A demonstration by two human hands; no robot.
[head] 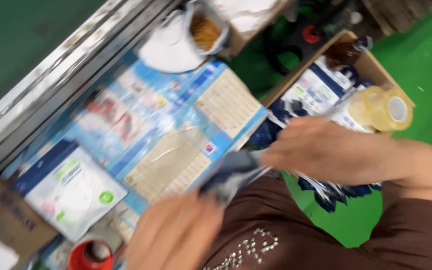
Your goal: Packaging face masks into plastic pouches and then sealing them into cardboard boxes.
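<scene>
The dark blue and clear packet [233,175] sits low in the middle of your view, just over your brown-clad lap, at the near edge of the blue printed sheet [176,125]. Your right hand [321,150] pinches its right end; your left hand [176,235] closes on its lower left end, though blur hides the fingers. A white pouch [73,192] lies on the sheet to the left. A cardboard box [376,67] holding tape rolls [383,107] stands beyond your right hand.
</scene>
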